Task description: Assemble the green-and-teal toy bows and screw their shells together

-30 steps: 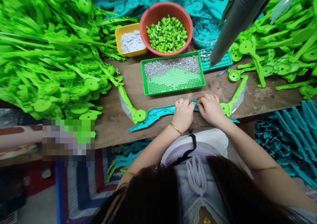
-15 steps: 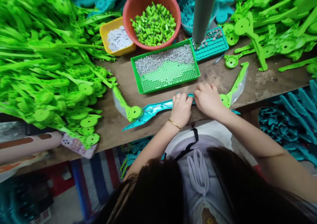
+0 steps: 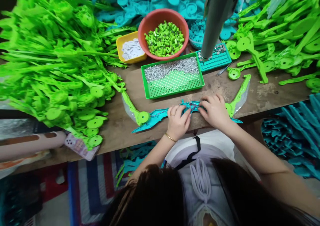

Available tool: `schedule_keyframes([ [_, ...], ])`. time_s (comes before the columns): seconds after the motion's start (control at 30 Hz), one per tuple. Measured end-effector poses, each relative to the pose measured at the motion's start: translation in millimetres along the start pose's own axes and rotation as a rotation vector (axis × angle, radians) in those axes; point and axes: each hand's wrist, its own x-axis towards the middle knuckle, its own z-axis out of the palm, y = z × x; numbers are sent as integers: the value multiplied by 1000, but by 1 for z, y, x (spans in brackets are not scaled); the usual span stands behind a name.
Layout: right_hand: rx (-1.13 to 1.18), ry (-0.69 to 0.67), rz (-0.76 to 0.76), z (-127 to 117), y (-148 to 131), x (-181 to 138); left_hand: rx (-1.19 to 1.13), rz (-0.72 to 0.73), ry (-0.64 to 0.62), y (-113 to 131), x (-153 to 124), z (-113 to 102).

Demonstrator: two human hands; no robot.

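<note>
A toy bow shell (image 3: pixel 158 116) of blue plastic lies on the wooden table, its hollow side up, with thin reddish wires running inside. Green bow arms (image 3: pixel 128 101) with clear film angle upward from both of its ends. My left hand (image 3: pixel 178 122), wearing a ring and a bangle, has bent fingers gripping the shell just left of its middle. On the other side, my right hand (image 3: pixel 215 110) pinches at the shell right of its middle, fingertips on or near the wires. Whether the fingers also hold a small part or wire is too small to tell.
Beyond the shell is a green tray (image 3: pixel 173 92) of small screws. Behind stand a red bowl (image 3: pixel 185 22) of green pieces, a yellow tub (image 3: pixel 119 47) and a blue tray (image 3: pixel 217 64). A grey post (image 3: pixel 216 22) rises there. Green part piles (image 3: pixel 50 69) flank the table.
My hands have drawn slightly apart, uncovering the shell's middle with its wires. The head view has shifted, so the table things sit lower in the picture.
</note>
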Motion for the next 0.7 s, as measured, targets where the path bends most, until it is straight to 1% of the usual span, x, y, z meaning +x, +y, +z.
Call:
schedule_keyframes([
  [0.13,25,-11,17,-3,0,4,66,48,-37,-1,-1,1],
  [0.23,70,40,16,-6,4,-3,45,76,5,-2,-3,-5],
  [0.3,113,105,21,-12,11,-11,15,75,67,-4,-2,-11],
  [0.37,162,196,40,-22,24,-17,-5,65,121,-7,0,-19],
  [0.43,200,316,60,-39,43,-13,-12,57,156,-11,0,-28],
  [0.47,212,385,69,-49,55,-6,-12,53,165,-13,-1,-31],
  [0.53,228,531,78,-72,80,24,-6,17,184,-16,-6,-32],
  [0.6,244,632,85,-95,101,72,3,-47,220,-17,-13,-28],
  [0.63,253,637,98,-104,109,101,7,-86,256,-17,-16,-24],
  [0.67,256,604,114,-111,115,132,11,-127,284,-16,-20,-20],
  [0.7,256,532,144,-116,117,163,13,-155,314,-16,-24,-16],
])
